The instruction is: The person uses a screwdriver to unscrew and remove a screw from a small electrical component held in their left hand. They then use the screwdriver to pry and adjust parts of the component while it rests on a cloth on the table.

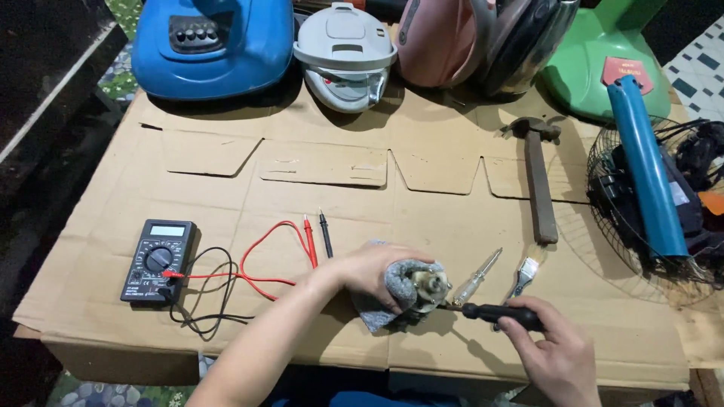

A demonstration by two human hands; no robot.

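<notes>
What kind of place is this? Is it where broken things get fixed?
Probably a small repair bench for home appliances. A multimeter with its probes lies on the cardboard-covered table, a hammer sits nearby, and appliances such as a white cooker line the back edge.

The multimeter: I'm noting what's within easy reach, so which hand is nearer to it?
Left. The left hand grips a cloth-wrapped part right of the multimeter; the right hand, holding a screwdriver, is farther right.
</notes>
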